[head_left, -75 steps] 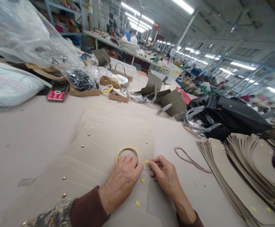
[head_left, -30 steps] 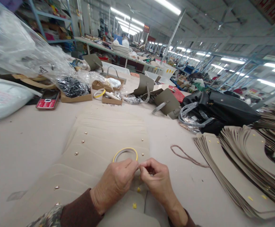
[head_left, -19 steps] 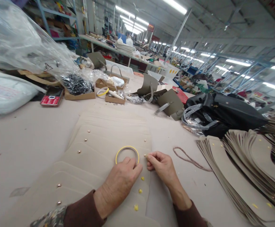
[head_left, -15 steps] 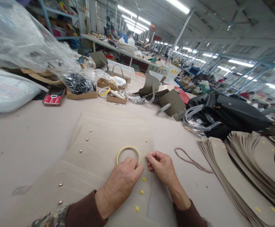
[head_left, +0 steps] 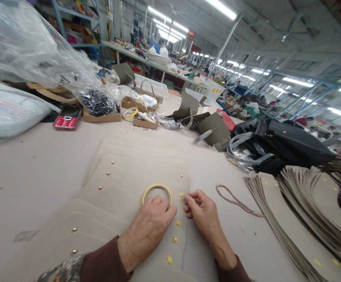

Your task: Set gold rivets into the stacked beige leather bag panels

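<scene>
My left hand (head_left: 151, 223) is closed round the lower edge of a roll of yellow tape (head_left: 157, 185), held just over overlapping beige panels (head_left: 135, 164). To its right, my right hand (head_left: 200, 207) has its fingers curled in a pinch; anything between the fingertips is too small to make out. By those fingertips a small yellow tape piece (head_left: 181, 194) sits on a panel near its right edge. Several more yellow pieces (head_left: 175, 239) run down the same edge. Metal studs (head_left: 100, 188) show along the panels' left side.
Right of my hands lies a brown cord loop (head_left: 237, 201), then stacked beige strips (head_left: 287, 223). A black bag (head_left: 287, 141) rests behind them. Farther back are a red-keyed phone (head_left: 67, 117), a cardboard box (head_left: 102, 116), a second yellow tape roll (head_left: 130, 112) and olive panels (head_left: 214, 129).
A yellow tape piece now shows on the panel where my right fingertips were. My right hand has drawn slightly right, and the tape roll in my left hand has shifted a little left.
</scene>
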A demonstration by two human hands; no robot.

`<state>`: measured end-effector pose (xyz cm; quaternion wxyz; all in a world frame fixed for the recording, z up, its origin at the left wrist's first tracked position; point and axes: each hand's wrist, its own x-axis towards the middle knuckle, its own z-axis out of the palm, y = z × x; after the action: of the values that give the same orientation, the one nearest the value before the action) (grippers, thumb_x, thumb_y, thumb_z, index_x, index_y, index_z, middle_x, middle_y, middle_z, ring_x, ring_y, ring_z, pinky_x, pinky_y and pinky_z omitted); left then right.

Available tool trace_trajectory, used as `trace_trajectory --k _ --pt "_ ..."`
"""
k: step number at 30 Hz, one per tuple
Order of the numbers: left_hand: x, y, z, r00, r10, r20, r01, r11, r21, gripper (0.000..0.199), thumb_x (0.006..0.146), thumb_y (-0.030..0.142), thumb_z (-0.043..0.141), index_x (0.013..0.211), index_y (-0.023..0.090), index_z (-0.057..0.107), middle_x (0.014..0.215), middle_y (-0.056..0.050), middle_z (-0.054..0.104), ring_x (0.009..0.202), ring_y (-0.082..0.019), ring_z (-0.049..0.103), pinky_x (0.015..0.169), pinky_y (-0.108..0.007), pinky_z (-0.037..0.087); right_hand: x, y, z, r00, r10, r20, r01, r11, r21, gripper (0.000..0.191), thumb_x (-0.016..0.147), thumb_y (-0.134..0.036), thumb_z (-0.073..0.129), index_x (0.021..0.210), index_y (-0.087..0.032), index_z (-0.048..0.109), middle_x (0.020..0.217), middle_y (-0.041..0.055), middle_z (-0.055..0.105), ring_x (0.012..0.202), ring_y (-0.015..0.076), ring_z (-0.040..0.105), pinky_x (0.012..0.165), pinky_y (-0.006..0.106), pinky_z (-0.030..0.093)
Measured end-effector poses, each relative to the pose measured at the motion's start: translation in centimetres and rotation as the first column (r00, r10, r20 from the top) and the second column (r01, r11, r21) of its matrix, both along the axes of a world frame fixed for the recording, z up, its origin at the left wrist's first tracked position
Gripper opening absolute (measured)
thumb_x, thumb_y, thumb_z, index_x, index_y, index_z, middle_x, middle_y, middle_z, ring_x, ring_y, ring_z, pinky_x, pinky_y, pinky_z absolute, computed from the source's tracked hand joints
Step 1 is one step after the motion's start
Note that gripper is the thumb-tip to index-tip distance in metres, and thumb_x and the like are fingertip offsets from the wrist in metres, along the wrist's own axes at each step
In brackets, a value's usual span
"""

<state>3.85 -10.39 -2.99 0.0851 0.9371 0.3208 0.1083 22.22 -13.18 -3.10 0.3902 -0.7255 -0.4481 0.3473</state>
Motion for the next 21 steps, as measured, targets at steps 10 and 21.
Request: trace_trajectory --k 10,21 --pt "-0.2 0.3 0.6 0.997 -0.043 0.069 0.043 0.999 0.005 0.015 0.087 0.005 0.046 0.087 0.019 0.052 0.083 -0.004 0.055 0.074 -0.022 0.05 0.066 -0.036 0.043 -1.3 1.5 0.6 0.854 0.124 0.506 -0.194 0.977 0.089 0.016 0.085 -0.022 0.054 0.079 -0.018 0.069 0.069 0.0025 0.071 0.061 0.0152 0.064 0.062 0.023 0.044" --pt "-1.3 1.4 0.7 0.879 -0.119 0.462 0.09 0.992 0.085 0.028 0.095 0.012 0.036 0.119 0.017 0.051 0.077 -0.002 0.063 0.071 -0.017 0.061 0.064 -0.028 0.052 -0.7 -1.1 3.2 0.872 0.375 0.315 -0.369 0.926 -0.08 0.014 0.081 -0.017 0.058 0.074 -0.017 0.07 0.06 -0.0017 0.065 0.054 0.0113 0.055 0.052 0.021 0.037"
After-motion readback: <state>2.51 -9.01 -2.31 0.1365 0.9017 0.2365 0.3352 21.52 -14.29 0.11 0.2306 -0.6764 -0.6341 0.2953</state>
